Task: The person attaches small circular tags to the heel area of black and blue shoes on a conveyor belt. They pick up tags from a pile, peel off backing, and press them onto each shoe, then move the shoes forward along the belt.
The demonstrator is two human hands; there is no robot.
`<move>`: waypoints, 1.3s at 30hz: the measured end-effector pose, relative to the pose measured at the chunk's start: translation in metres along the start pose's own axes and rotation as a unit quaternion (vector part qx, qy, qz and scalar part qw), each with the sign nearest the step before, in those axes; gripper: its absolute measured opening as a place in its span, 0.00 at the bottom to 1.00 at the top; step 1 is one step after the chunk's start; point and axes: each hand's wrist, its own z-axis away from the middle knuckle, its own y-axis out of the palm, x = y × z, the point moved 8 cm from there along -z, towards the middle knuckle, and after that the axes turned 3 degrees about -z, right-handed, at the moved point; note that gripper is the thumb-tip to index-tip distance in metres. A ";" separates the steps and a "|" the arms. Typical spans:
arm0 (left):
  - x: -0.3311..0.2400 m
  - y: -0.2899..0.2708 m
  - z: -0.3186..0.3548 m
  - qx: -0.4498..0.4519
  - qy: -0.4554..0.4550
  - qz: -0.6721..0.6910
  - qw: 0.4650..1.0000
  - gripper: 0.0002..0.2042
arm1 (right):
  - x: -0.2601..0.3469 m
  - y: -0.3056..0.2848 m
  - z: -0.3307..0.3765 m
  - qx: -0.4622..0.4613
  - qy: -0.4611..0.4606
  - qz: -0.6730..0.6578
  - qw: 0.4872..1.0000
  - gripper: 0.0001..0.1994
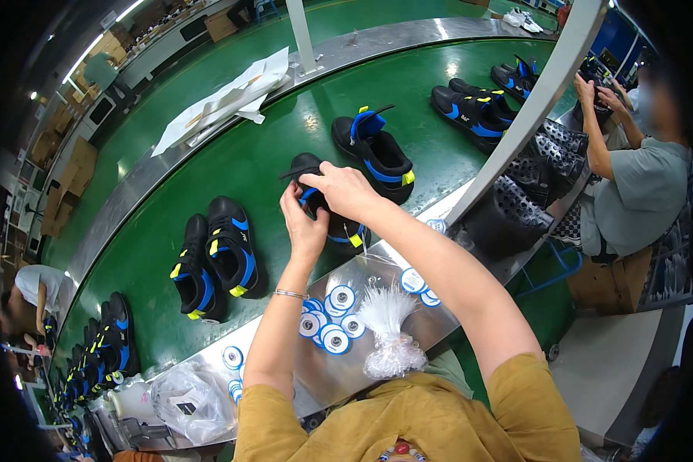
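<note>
At the centre of the frame, a person is lifting a black and blue shoe (333, 219) just above the green belt surface (285, 146), bringing its collar within reach. The left hand (303, 223) is curling closed around the heel; the right hand (339, 189) is pinching the collar. Round tags (331, 323) are lying below.

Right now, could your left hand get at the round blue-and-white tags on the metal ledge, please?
Probably yes, once it lets go. The left hand is busy on the black shoe, but the round tags lie uncovered just beneath its forearm on the metal ledge, with nothing between.
</note>
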 end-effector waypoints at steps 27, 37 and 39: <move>-0.013 0.030 0.024 0.137 -0.045 0.062 0.988 0.30 | 0.000 -0.039 0.092 -0.064 -0.058 0.170 0.982 0.19; -0.029 0.031 0.029 0.130 -0.014 -0.060 0.990 0.32 | -0.046 -0.048 0.047 -0.119 0.021 0.010 0.993 0.05; -0.030 0.030 0.031 0.124 0.005 -0.095 0.988 0.31 | -0.037 -0.043 0.046 -0.138 -0.029 0.031 0.990 0.06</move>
